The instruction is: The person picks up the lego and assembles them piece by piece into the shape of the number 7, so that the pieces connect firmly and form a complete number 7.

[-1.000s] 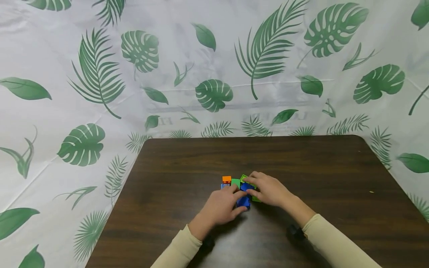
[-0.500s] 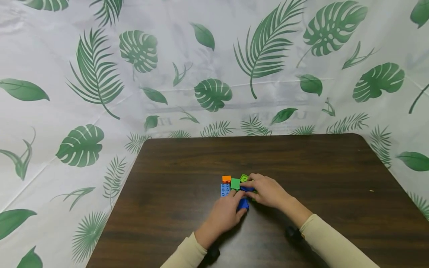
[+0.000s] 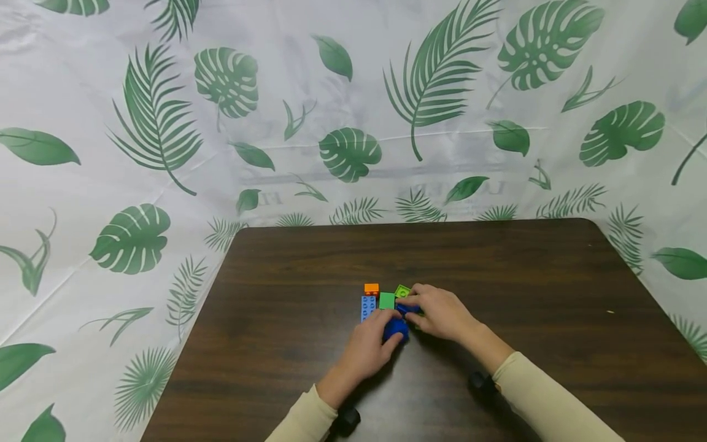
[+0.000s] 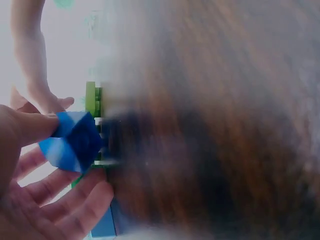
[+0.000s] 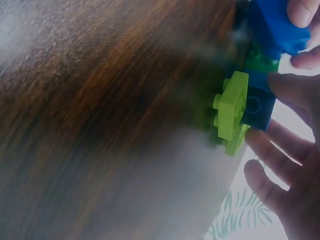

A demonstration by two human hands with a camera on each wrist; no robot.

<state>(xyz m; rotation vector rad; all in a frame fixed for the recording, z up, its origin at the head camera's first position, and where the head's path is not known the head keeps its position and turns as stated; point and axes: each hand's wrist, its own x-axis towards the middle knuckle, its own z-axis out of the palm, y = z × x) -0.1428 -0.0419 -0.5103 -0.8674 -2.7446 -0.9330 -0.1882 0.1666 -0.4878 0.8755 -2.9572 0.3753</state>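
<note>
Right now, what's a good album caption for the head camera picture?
Left hand and right hand hold blue bricks beside a green brick on a brown table.

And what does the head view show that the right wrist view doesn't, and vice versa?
Only the head view shows the orange brick and both sleeves. Only the right wrist view shows studs on a lime brick. Both share the right hand, fingers of the left hand holding a blue brick, the green brick and the tabletop.
</note>
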